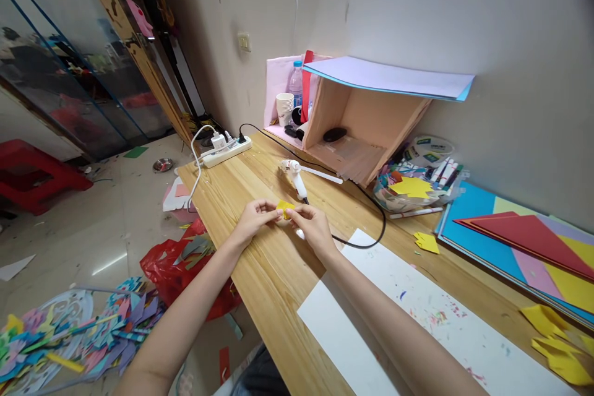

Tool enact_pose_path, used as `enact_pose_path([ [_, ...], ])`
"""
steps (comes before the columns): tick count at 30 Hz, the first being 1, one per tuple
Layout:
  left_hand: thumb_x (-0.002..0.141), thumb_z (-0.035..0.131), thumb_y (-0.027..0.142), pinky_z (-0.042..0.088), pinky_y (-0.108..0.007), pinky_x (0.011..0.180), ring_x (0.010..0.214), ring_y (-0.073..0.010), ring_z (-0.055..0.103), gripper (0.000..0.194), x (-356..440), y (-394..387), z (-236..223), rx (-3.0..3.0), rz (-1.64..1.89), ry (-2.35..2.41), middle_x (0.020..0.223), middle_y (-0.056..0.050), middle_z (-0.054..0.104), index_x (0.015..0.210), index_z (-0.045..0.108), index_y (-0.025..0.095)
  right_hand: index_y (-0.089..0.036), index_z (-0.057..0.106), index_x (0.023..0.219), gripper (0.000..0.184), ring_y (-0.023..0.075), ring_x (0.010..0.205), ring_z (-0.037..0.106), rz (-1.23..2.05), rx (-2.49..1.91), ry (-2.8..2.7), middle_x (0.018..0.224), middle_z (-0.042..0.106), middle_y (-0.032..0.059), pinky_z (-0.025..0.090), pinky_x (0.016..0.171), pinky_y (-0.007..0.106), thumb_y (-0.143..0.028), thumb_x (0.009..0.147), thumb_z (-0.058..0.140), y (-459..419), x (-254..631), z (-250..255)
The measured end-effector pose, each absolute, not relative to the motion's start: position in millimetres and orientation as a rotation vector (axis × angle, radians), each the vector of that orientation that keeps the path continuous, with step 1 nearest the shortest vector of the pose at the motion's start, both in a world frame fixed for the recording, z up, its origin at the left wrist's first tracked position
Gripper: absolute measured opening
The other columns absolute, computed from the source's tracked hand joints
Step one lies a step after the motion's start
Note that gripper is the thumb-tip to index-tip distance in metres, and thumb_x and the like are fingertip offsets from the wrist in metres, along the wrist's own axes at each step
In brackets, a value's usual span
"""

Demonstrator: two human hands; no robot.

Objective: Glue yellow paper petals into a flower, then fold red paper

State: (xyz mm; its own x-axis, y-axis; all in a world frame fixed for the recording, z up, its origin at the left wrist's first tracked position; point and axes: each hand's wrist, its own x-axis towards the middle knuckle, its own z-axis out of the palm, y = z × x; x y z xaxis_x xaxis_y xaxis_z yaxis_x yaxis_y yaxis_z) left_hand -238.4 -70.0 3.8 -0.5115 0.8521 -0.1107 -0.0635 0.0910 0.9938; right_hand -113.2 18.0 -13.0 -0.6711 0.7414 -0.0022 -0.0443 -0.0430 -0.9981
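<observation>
A small yellow paper piece (284,206) is pinched between my two hands, just above the wooden table. My left hand (255,219) grips its left side with thumb and fingertips. On the other side, the thumb and fingers of my right hand (313,230) close on its right edge. Right behind my hands lies a white hot glue gun (296,180) with a glue stick (322,174) poking from it. A white paper sheet (343,334) with coloured specks lies under my right forearm. The underside of the yellow piece is hidden.
A power strip (227,153) sits at the table's far left corner, with a black cord (378,210) looping right. An open box (366,130) stands against the wall beside a basket of markers (417,182). Coloured paper (482,247) lies right; a red bag (169,266) sits below.
</observation>
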Motion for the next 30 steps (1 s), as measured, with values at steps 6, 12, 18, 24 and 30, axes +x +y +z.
enact_pose_path([
  [6, 0.056, 0.074, 0.034, 0.048, -0.023, 0.056, 0.059, -0.0123, 0.059, 0.031, -241, -69, 0, 0.786, 1.543, 1.637, 0.066, -0.003, 0.063, 0.073, 0.061, 0.012, -0.013, 0.066, 0.073, 0.032, 0.0111, 0.053, 0.053, 1.9, -0.788, -1.583, 0.06, 0.062, 0.0019, 0.042, 0.054, 0.024, -0.042, 0.06, 0.069, 23, -111, -10],
  [12, 0.055, 0.075, 0.035, 0.049, -0.024, 0.056, 0.059, -0.0134, 0.06, 0.032, -240, -69, 2, 0.777, 1.537, 1.589, 0.067, -0.004, 0.065, 0.074, 0.063, 0.012, -0.013, 0.067, 0.074, 0.031, 0.0109, 0.054, 0.053, 1.908, -0.778, -1.563, 0.059, 0.061, 0.0017, 0.043, 0.057, 0.025, -0.041, 0.061, 0.069, 28, -109, -11],
  [18, 0.064, 0.067, 0.041, 0.049, -0.025, 0.056, 0.056, -0.0134, 0.059, 0.029, -236, -68, 7, 0.818, 1.493, 1.593, 0.066, -0.005, 0.066, 0.072, 0.067, 0.013, -0.012, 0.065, 0.071, 0.029, 0.0094, 0.048, 0.05, 1.875, -0.762, -1.614, 0.058, 0.061, 0.0018, 0.04, 0.05, 0.023, -0.039, 0.062, 0.068, 25, -111, -11],
  [24, 0.063, 0.069, 0.039, 0.047, -0.024, 0.053, 0.054, -0.013, 0.058, 0.025, -237, -67, 0, 0.884, 1.498, 1.692, 0.063, -0.003, 0.066, 0.067, 0.068, 0.015, -0.013, 0.063, 0.072, 0.027, 0.0107, 0.051, 0.051, 1.817, -0.772, -1.679, 0.06, 0.061, 0.003, 0.039, 0.049, 0.023, -0.039, 0.067, 0.064, 24, -111, -15],
  [30, 0.061, 0.069, 0.04, 0.047, -0.023, 0.053, 0.055, -0.0134, 0.058, 0.026, -238, -67, -3, 0.911, 1.494, 1.734, 0.065, -0.004, 0.068, 0.067, 0.069, 0.014, -0.013, 0.063, 0.072, 0.026, 0.0106, 0.051, 0.051, 1.807, -0.783, -1.678, 0.061, 0.062, 0.0024, 0.041, 0.051, 0.024, -0.039, 0.067, 0.065, 23, -111, -16],
])
